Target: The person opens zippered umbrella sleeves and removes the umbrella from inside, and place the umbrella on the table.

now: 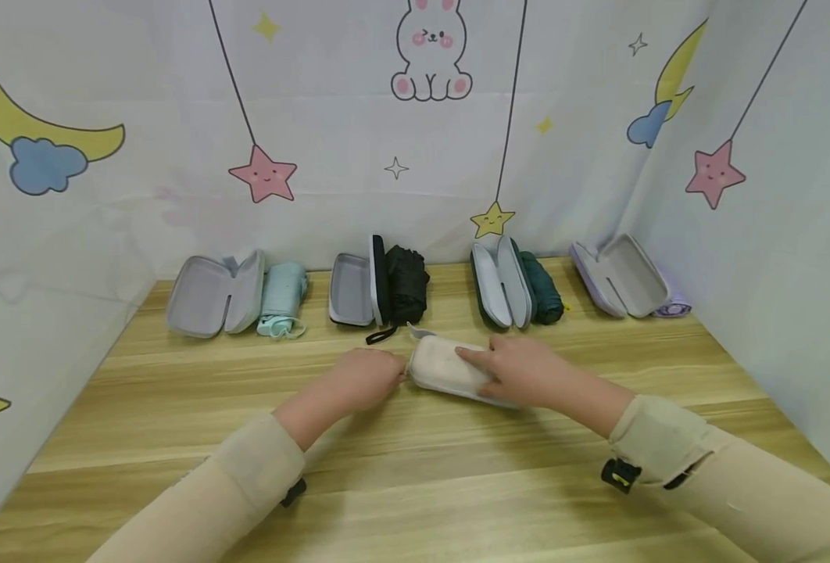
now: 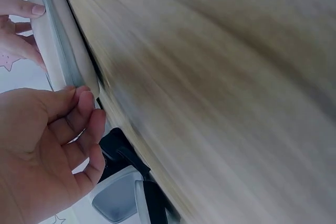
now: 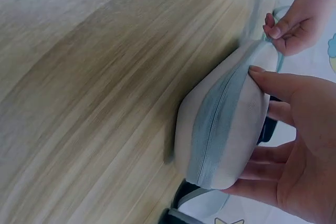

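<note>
A cream zip case [image 1: 443,361] with a pale grey-blue zip band lies on the wooden table, its lid down. At its left end my left hand [image 1: 366,377] pinches the zipper pull between thumb and fingertips; the pull itself is mostly hidden by the fingers. My right hand [image 1: 524,371] holds the case's right part, fingers laid over the top. In the right wrist view, the right thumb presses the edge of the zip band [image 3: 212,124]. A light strap [image 1: 420,331] sticks out behind the case's left end.
Along the back stand open cases: light blue-grey [image 1: 200,297], black [image 1: 352,289], dark green [image 1: 502,285] and lilac [image 1: 626,277]. Beside them lie folded umbrellas in mint [image 1: 284,293], black [image 1: 408,283], green [image 1: 540,289] and lilac [image 1: 674,301]. A printed curtain [image 1: 345,117] closes the back.
</note>
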`<state>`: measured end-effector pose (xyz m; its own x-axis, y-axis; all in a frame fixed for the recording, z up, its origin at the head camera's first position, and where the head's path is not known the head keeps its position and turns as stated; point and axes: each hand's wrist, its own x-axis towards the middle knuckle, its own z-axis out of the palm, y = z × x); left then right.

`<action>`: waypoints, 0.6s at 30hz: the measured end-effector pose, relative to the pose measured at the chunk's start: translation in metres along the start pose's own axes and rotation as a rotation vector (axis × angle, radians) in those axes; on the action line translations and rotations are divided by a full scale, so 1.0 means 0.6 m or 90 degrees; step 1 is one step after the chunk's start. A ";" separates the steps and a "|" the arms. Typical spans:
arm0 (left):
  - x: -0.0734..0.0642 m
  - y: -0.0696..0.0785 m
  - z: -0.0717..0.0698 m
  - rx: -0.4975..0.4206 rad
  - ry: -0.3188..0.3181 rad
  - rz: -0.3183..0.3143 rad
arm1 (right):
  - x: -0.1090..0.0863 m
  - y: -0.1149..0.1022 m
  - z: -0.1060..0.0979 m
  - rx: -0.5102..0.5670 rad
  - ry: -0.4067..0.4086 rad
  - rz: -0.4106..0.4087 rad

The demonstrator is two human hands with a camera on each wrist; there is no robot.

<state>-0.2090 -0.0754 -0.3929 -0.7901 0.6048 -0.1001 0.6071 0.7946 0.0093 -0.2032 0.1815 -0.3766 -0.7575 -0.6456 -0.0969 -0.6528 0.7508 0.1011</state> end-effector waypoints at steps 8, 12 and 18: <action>-0.002 0.023 -0.006 0.019 0.013 0.002 | 0.018 -0.025 -0.007 0.000 -0.064 0.078; 0.001 0.031 -0.005 0.030 0.025 0.013 | 0.026 -0.037 -0.011 0.008 -0.059 0.089; -0.003 0.041 -0.005 0.012 0.029 0.029 | 0.037 -0.062 -0.015 0.038 -0.064 0.129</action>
<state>-0.1932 -0.0568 -0.3894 -0.7641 0.6427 -0.0552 0.6440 0.7650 -0.0057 -0.1959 0.1382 -0.3733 -0.8670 -0.4653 -0.1784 -0.4829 0.8728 0.0702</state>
